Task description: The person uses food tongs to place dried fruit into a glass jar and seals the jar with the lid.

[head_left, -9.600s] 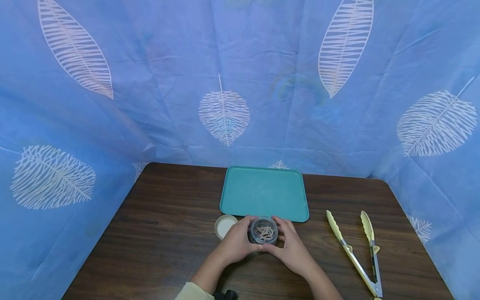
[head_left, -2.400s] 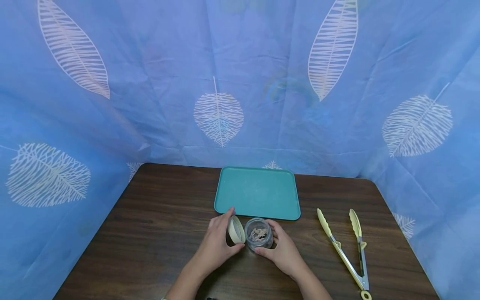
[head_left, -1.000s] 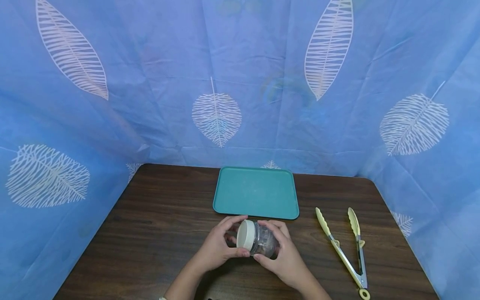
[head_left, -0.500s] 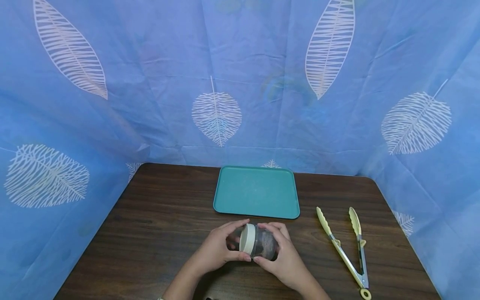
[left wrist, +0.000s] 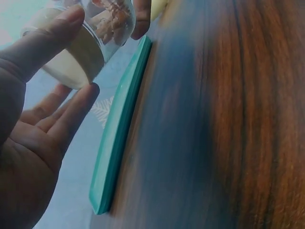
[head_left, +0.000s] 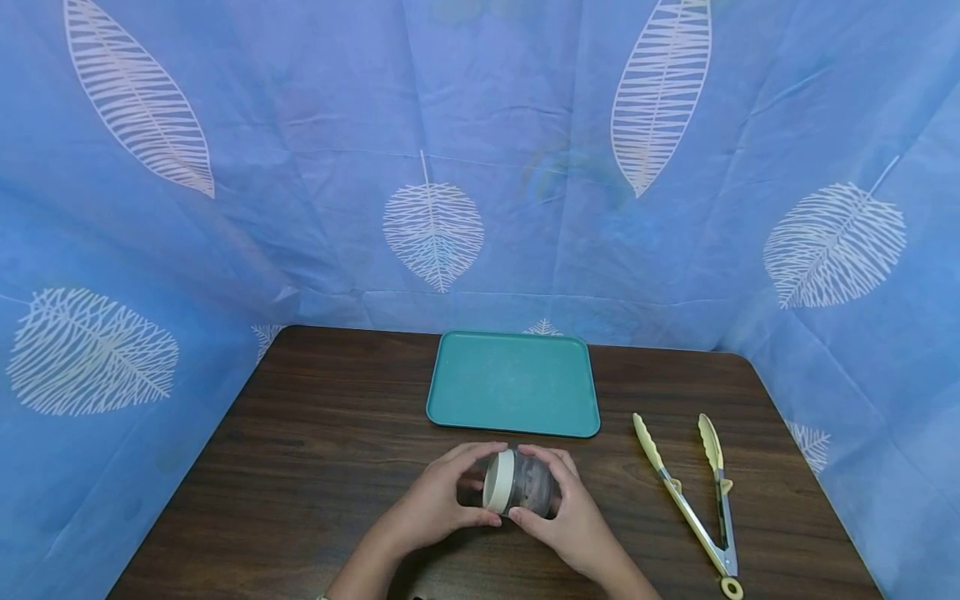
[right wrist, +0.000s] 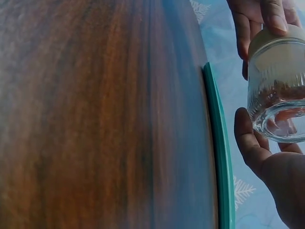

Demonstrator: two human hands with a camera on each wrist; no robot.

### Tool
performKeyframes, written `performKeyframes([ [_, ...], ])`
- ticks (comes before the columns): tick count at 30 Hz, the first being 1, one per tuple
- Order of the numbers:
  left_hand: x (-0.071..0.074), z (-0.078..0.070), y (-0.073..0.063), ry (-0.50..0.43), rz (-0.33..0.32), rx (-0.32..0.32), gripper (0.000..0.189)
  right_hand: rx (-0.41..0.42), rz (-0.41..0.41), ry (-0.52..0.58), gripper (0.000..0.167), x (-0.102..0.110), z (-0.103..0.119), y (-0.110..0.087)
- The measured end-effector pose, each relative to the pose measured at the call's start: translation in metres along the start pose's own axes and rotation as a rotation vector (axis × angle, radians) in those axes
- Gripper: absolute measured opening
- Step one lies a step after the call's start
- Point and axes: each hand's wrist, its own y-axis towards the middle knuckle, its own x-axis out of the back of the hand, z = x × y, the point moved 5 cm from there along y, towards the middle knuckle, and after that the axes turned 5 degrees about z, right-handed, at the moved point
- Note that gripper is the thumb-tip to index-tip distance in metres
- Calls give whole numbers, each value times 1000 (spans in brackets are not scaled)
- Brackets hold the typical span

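In the head view, a small clear glass jar (head_left: 534,483) is held on its side between both hands, close over the table's near part. A cream lid (head_left: 500,482) sits on its mouth, facing left. My left hand (head_left: 437,502) grips the lid, thumb on the near side and fingers on the far side. The jar's body is in the grasp of my right hand (head_left: 576,518), thumb near and fingers round the far side. Pale brownish strips (left wrist: 112,19) show through the glass in the left wrist view.
Behind the hands, a teal tray (head_left: 513,383) lies flat on the dark wooden table (head_left: 315,433). To the right rest spread tongs (head_left: 697,529) with pale yellow tips. A blue leaf-patterned cloth (head_left: 330,208) hangs around the table's back and sides.
The lid lay on the table beside the uncovered jar; my left hand lifted it and put it on the tilted jar. Over the last second, jar and hands have shifted slightly nearer.
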Motion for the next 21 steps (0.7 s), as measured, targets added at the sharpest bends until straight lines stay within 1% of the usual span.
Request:
performKeyframes([
  [5, 0, -1, 0, 103, 4, -26, 93, -76, 1, 95, 74, -2, -5, 1],
  [8, -1, -2, 0, 166, 5, -39, 91, -99, 4, 141, 72, -2, -7, 2],
  [11, -3, -4, -1, 285, -11, -58, 88, -101, 2, 158, 71, -3, -8, 2],
  [14, -5, -6, -2, 425, -41, -87, 84, -106, -7, 168, 73, -3, -10, 3],
  [16, -7, -6, -2, 492, -62, -107, 83, -114, -13, 171, 74, -4, -12, 3],
  [19, -9, -3, -4, 515, -80, -124, 87, -127, -21, 173, 74, -4, -13, 3],
  [21, -9, 1, -5, 485, -74, -113, 98, -128, -25, 176, 74, -3, -13, 3],
])
